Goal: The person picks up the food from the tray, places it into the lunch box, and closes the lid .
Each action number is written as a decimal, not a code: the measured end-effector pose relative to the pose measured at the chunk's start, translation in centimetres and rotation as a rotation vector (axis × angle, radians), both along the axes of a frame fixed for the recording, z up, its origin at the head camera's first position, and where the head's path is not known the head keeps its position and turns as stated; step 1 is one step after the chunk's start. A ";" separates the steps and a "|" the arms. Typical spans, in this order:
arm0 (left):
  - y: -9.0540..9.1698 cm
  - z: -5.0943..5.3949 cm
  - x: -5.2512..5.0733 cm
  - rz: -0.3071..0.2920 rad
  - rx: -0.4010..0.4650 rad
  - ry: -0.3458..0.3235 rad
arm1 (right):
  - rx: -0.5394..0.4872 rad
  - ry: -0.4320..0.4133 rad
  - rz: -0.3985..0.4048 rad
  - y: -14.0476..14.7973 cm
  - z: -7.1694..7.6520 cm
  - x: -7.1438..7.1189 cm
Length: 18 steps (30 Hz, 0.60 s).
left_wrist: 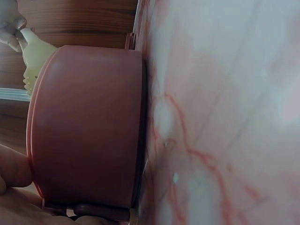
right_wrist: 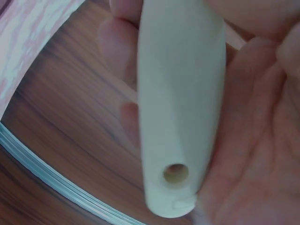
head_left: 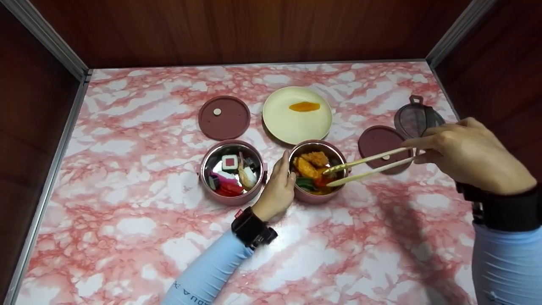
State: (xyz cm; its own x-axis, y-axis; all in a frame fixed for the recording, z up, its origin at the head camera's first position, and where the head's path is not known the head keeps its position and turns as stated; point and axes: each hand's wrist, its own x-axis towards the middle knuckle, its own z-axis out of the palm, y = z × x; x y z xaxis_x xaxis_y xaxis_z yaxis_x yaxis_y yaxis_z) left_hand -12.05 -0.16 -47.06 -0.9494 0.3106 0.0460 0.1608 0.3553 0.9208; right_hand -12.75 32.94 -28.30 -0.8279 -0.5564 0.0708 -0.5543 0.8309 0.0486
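With the tips of the tongs spread among crowded food pieces, I could snag a neighbour, and too light a steadying touch might let the bowl slide. My right hand grips the tongs; my left hand, fingers extended, touches the bowl, well short of the surface's far edge.

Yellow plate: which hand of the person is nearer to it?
The left. The left hand touches the side of the bowl just in front of the plate; the right hand, holding tongs, is farther off, to the plate's right.
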 end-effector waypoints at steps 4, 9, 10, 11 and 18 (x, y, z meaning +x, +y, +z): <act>0.0 0.1 0.0 -0.003 -0.005 -0.006 | -0.027 0.115 0.047 -0.2 -0.1 0.1; -0.1 0.1 0.1 -0.001 0.002 -0.002 | -0.040 0.182 0.040 -0.6 0.2 0.2; -0.1 0.0 0.1 -0.001 0.006 -0.002 | -0.039 0.182 0.037 -0.6 0.2 0.2; -0.1 0.0 0.1 0.000 0.008 0.000 | -0.039 0.181 0.036 -0.6 0.2 0.2; 0.1 0.0 0.0 -0.004 0.009 -0.005 | -0.023 0.072 -0.021 -0.8 -0.4 0.5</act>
State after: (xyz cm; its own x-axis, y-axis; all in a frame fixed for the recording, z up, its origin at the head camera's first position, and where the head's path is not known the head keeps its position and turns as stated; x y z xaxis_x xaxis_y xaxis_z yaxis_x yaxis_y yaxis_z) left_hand -12.03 -0.10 -47.01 -0.9484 0.3140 0.0440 0.1576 0.3465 0.9247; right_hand -12.28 32.18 -28.65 -0.8314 -0.5368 0.1436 -0.5328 0.8435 0.0685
